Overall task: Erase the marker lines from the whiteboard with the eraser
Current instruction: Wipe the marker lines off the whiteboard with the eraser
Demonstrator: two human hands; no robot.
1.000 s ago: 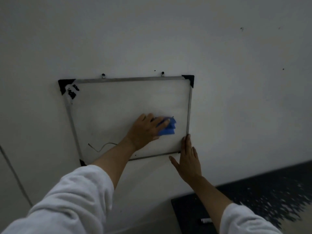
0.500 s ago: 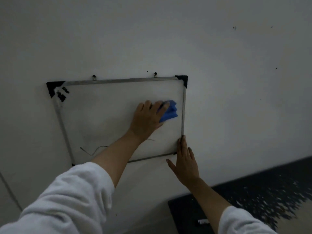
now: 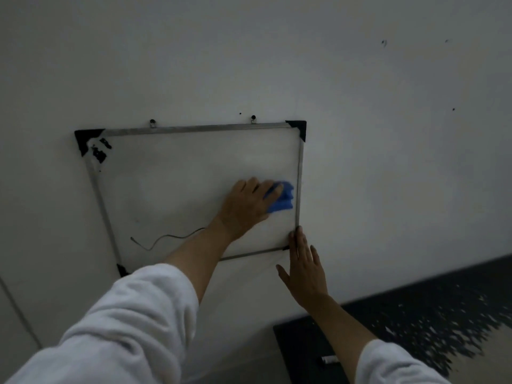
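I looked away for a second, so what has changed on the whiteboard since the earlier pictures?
The left hand swept the blue eraser up the board, then back down beside the right frame. The right hand stayed braced at the whiteboard corner; the wavy marker line remains.

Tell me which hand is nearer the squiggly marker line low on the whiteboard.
Left. The left hand presses the blue eraser on the board up and right of the marker line, whose right end meets that wrist. The right hand rests flat at the board's bottom-right corner, farther away.
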